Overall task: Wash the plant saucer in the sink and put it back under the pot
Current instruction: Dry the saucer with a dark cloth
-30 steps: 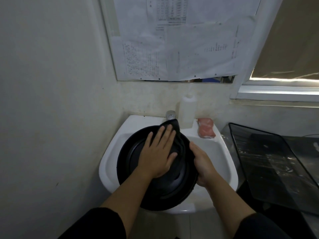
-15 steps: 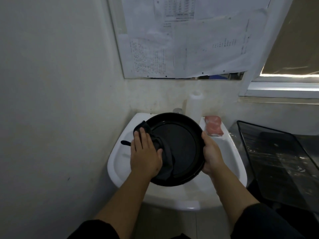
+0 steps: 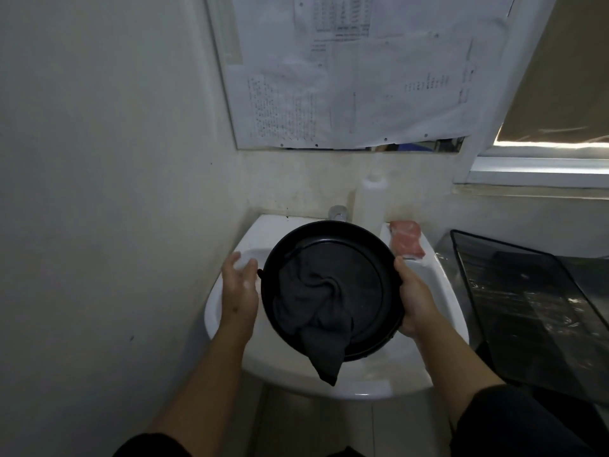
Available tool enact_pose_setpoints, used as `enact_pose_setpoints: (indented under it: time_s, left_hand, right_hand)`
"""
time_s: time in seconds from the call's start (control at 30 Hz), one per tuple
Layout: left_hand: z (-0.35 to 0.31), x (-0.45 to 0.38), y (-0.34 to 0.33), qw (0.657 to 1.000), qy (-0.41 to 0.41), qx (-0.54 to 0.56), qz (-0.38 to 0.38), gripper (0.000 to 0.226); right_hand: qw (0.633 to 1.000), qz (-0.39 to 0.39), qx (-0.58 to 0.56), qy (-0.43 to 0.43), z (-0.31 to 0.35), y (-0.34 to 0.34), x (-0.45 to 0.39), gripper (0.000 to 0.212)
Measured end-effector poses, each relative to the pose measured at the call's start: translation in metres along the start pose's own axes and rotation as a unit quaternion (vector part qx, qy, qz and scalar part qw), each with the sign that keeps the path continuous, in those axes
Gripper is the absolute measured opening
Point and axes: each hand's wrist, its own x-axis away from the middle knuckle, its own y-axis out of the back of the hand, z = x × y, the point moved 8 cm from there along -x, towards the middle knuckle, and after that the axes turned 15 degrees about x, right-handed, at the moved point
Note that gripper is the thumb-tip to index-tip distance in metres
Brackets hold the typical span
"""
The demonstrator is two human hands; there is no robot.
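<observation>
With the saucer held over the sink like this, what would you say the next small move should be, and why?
Probably the left hand should take hold of the dark cloth again. That hand is open beside the saucer and holds nothing, while the cloth lies loose inside it, one corner hanging over the near rim above the sink. The right hand alone grips the saucer's edge.

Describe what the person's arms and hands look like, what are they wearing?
Both forearms are bare, with dark, apparently black sleeves ending near the elbows. The left hand and right hand wear no gloves, and no rings, watch or bracelets are visible.
</observation>
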Motion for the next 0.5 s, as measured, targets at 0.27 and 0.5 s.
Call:
enact_pose_setpoints:
  time_s: [0.27, 0.5]
  left_hand:
    - [0.046, 0.031, -0.036, 0.916, 0.297, 0.260, 0.069, 0.063]
    - [0.044, 0.029, -0.046, 0.929, 0.255, 0.257, 0.068, 0.061]
  right_hand:
    - [0.986, -0.036, 0.159, 0.044, 0.015, -0.001, 0.001, 0.034]
    - [0.705, -0.135, 0.596, 0.359, 0.062, -0.056, 0.046, 0.047]
